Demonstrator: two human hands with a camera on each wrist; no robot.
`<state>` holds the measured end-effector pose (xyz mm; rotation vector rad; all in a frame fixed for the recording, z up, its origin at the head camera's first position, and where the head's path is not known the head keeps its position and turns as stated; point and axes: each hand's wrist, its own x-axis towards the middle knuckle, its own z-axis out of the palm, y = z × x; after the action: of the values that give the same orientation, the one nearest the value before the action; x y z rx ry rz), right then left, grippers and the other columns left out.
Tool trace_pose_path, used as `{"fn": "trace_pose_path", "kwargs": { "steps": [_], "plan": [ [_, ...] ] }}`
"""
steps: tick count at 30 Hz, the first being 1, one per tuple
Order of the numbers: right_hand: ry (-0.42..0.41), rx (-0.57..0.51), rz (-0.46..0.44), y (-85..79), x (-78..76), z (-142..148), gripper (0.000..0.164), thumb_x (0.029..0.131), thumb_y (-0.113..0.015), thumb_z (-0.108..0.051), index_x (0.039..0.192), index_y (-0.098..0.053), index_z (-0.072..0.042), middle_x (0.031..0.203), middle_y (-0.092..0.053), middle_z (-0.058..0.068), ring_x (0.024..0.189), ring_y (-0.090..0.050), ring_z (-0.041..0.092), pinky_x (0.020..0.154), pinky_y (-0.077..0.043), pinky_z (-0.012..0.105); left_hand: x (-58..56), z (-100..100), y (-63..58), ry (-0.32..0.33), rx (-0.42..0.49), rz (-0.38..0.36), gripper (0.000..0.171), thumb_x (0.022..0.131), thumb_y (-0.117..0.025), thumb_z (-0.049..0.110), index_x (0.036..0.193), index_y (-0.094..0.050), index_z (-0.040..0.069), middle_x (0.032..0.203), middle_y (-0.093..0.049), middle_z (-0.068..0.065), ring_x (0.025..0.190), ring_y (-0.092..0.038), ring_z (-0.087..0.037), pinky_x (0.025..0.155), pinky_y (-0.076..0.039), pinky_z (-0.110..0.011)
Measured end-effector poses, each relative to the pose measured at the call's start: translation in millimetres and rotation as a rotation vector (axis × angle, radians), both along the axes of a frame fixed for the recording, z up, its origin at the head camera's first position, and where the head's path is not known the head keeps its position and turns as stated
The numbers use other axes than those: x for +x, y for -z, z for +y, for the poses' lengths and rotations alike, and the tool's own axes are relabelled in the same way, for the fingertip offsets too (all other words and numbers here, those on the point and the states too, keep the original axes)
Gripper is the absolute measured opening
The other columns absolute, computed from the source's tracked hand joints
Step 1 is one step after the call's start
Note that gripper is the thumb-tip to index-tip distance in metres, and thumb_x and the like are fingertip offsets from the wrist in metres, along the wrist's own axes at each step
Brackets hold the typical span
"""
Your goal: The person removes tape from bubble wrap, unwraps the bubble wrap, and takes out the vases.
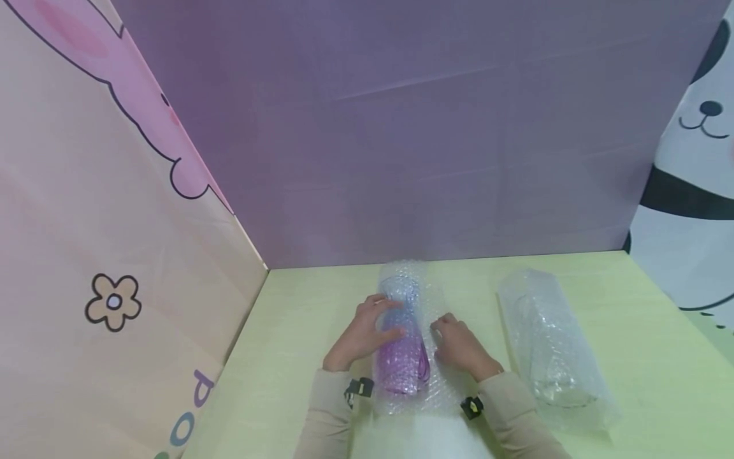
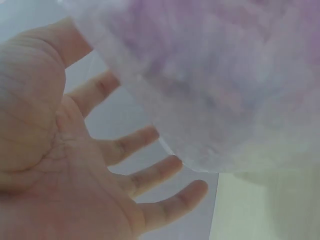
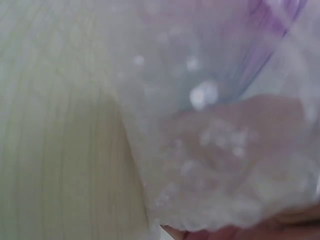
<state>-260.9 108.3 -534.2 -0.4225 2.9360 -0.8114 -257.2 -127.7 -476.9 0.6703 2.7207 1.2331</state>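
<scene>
On the table lies a cylindrical, bottle-like thing (image 1: 399, 366), blue at the far end and purple at the near end, with a purple cord on its right side. Bubble wrap (image 1: 444, 390) covers it and spreads out to its right. My left hand (image 1: 362, 331) rests on its left side. Its fingers (image 2: 127, 145) look spread and fairly straight against the wrap in the left wrist view. My right hand (image 1: 460, 347) pinches the free right part of the wrap. Through the clear bubble wrap (image 3: 200, 165), part of that hand shows in the right wrist view.
A second bundle (image 1: 545, 338), a clear object inside bubble wrap, lies on the light yellow table (image 1: 648, 331) at the right. A purple-grey wall (image 1: 401, 140) stands behind the table, with printed panels on the left and right.
</scene>
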Motion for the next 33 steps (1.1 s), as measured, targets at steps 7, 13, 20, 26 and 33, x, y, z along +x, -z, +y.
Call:
{"fn": "trace_pose_path", "kwargs": {
  "steps": [7,13,20,26,33],
  "plan": [
    [-0.011,-0.001,0.008,-2.5,1.5,0,0.051,0.076,-0.074,0.001,0.126,-0.065,0.005,0.130,-0.059,0.024,0.111,-0.060,0.044,0.100,-0.054,0.058,2.8,5,-3.5,0.016,-0.034,0.080,0.028,0.093,-0.073,0.028,0.119,-0.075,0.019,0.132,-0.054,-0.014,0.124,-0.044,-0.030,0.103,-0.048,-0.054],
    [-0.014,-0.001,0.006,-3.3,1.3,0,0.050,0.078,-0.074,0.000,0.127,-0.065,0.004,0.132,-0.058,0.024,0.112,-0.060,0.044,0.100,-0.054,0.058,5.9,8,-7.0,0.010,-0.085,0.107,0.019,0.093,-0.073,0.024,0.111,-0.078,0.018,0.106,-0.058,-0.014,0.101,-0.047,-0.021,0.088,-0.044,-0.034],
    [-0.021,0.009,0.019,-1.0,0.0,2,0.050,0.077,-0.076,-0.001,0.126,-0.066,0.003,0.131,-0.059,0.023,0.112,-0.061,0.044,0.100,-0.054,0.058,11.0,10,-10.8,-0.023,-0.134,0.116,0.019,0.093,-0.073,0.026,0.109,-0.078,0.019,0.102,-0.059,-0.007,0.103,-0.057,-0.023,0.086,-0.051,-0.034],
    [-0.031,0.003,0.024,-2.6,0.9,2,0.049,0.076,-0.076,0.000,0.124,-0.066,0.004,0.129,-0.059,0.023,0.110,-0.061,0.044,0.101,-0.053,0.058,15.7,11,-16.5,-0.025,-0.201,0.122,0.030,0.087,-0.078,0.037,0.112,-0.076,0.021,0.104,-0.058,-0.002,0.098,-0.053,-0.018,0.081,-0.052,-0.031],
    [-0.027,0.000,0.018,-4.1,2.0,2,0.049,0.076,-0.075,0.001,0.124,-0.066,0.004,0.130,-0.059,0.023,0.111,-0.061,0.044,0.101,-0.053,0.058,21.2,13,-21.5,-0.037,-0.269,0.067,0.046,0.081,-0.080,0.046,0.120,-0.072,0.023,0.115,-0.057,-0.005,0.101,-0.052,-0.020,0.075,-0.055,-0.032]
  ]
}}
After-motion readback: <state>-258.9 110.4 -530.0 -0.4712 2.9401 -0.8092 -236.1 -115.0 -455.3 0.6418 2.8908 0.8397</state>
